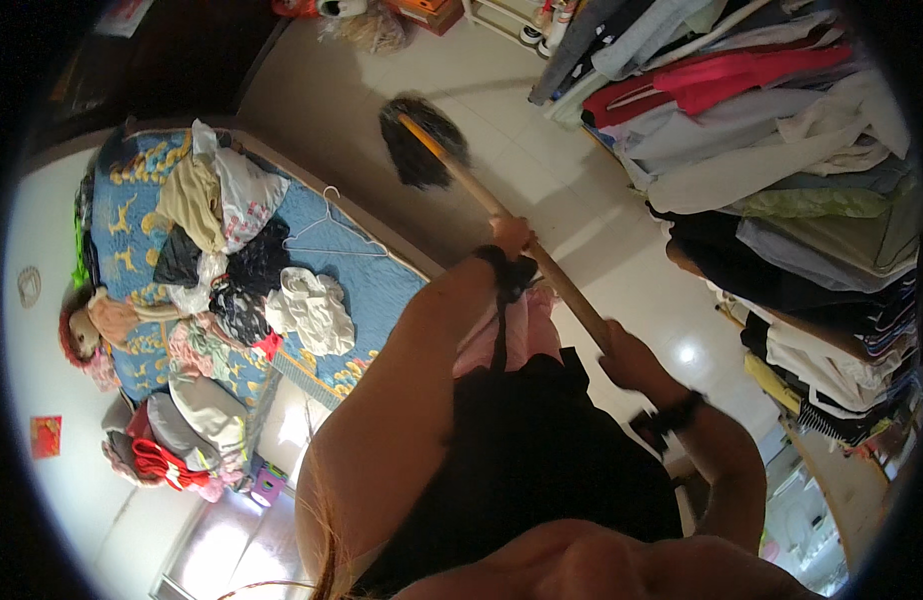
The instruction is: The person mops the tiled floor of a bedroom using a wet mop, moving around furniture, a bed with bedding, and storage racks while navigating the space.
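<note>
My left hand point(512, 234) is closed around the long wooden handle of a mop point(563, 289), about midway along its visible length. My right hand point(632, 360) grips the same handle nearer its upper end, close to my body. The handle slants away towards the top left, with an orange section near its lower end. Its dark, shaggy mop head point(416, 154) rests spread on the pale tiled floor. Both wrists wear dark bands. A black garment and some pink cloth show below and between my arms.
On the left, a bed point(375, 292) with a blue patterned cover holds clothes, bags and a white hanger point(330, 232). Crowded hanging clothes point(746, 150) line the right. A shoe rack point(506, 21) and an orange box point(429, 11) stand at the top.
</note>
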Action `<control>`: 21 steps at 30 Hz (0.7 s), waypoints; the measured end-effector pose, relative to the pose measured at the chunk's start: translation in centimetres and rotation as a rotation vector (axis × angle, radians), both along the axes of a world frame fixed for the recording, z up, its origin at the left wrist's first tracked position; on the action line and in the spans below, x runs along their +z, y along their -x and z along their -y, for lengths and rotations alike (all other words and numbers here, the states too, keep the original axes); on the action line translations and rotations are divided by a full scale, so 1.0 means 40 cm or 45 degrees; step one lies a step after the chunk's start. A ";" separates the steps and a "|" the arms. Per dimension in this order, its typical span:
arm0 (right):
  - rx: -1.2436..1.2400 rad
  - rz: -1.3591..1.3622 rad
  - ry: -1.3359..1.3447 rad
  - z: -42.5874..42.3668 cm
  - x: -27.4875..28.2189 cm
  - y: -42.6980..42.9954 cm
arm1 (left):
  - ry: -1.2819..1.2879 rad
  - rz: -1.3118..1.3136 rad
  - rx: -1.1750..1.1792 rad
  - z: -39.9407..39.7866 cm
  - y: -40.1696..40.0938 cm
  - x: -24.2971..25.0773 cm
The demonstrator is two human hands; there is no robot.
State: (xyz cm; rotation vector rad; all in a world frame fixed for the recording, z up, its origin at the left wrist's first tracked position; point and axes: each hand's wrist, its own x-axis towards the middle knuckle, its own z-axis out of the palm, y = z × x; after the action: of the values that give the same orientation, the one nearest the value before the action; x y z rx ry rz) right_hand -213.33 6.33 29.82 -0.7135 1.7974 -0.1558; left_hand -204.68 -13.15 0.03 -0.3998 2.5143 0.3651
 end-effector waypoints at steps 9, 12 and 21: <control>-0.374 0.141 0.411 0.204 -0.105 -0.007 | 0.101 -0.022 -0.220 0.195 0.006 0.064; -0.745 0.500 0.163 0.072 -0.065 -0.014 | -0.075 -0.022 -0.184 0.151 0.067 0.106; -1.476 1.041 -0.146 -0.313 0.198 -0.087 | -0.827 0.182 0.355 -0.141 0.019 -0.058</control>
State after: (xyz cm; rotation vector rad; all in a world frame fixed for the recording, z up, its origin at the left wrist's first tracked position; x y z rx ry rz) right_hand -209.87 18.86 37.72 0.5159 1.1866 -0.9471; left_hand -205.42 -7.52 -2.29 -0.4847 2.0511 1.1707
